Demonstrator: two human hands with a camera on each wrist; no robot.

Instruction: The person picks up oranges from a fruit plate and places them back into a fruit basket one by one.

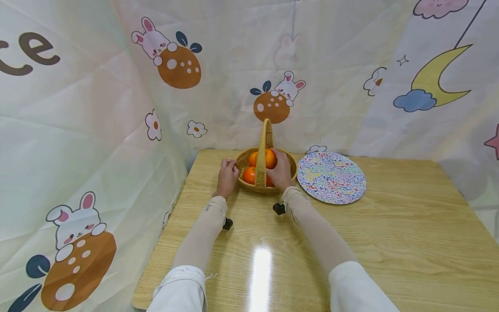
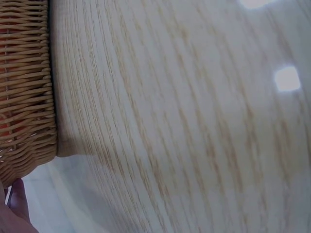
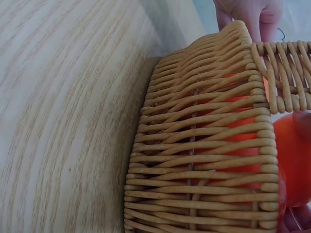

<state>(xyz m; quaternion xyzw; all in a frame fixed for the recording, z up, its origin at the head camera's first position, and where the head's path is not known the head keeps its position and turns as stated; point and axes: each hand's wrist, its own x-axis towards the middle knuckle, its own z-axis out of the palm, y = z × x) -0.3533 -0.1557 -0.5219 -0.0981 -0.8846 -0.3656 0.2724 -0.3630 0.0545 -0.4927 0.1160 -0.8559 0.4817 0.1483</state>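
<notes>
A woven wicker basket [image 1: 245, 184] with a tall arched handle [image 1: 262, 160] stands near the table's back edge. Several smooth, round orange-coloured fruits lie inside, one at the front left [image 1: 249, 175]. My left hand [image 1: 227, 177] holds the basket's left rim with bent fingers; the left wrist view catches only part of this hand [image 2: 17, 213] by the wicker. Reaching in over the right side, my right hand [image 1: 281, 170] grips a round orange fruit [image 1: 270, 158]. In the right wrist view, fingertips touch a fruit [image 3: 291, 160] beside the handle; the rest of that hand is out of frame.
A round, multicoloured patterned placemat or plate [image 1: 331, 177] lies just right of the basket. The wooden table [image 1: 409, 225] stretches to the right and towards me. A printed fabric backdrop [image 1: 230, 60] hangs close behind and at the left.
</notes>
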